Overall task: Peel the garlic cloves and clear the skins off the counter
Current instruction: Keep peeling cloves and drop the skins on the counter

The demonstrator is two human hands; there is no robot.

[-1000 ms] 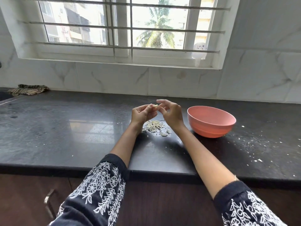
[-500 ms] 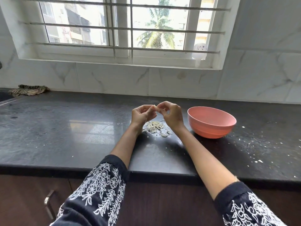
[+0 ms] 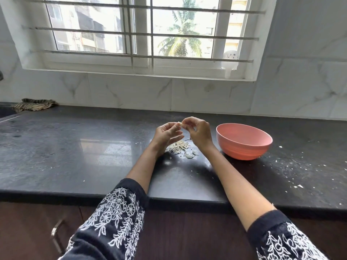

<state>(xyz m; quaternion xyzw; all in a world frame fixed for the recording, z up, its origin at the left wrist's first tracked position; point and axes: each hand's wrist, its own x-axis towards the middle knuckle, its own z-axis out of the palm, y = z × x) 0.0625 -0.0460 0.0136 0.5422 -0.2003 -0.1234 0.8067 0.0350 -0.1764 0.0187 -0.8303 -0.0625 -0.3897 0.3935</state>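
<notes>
Barely anything shifted: both my left hand (image 3: 168, 133) and right hand (image 3: 197, 131) pinched the garlic clove (image 3: 179, 124) beside the bowl (image 3: 244, 140); peeling wanted small tugs.

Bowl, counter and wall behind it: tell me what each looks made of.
Bowl: probably plastic or melamine, matte pink, with an even colour and a thin rim; ceramic cannot be ruled out. Counter: polished black stone, likely granite, since it mirrors the window. Wall: glossy white tiles with grey marble-like veining and visible joints; real marble or printed ceramic, cannot tell.
</notes>
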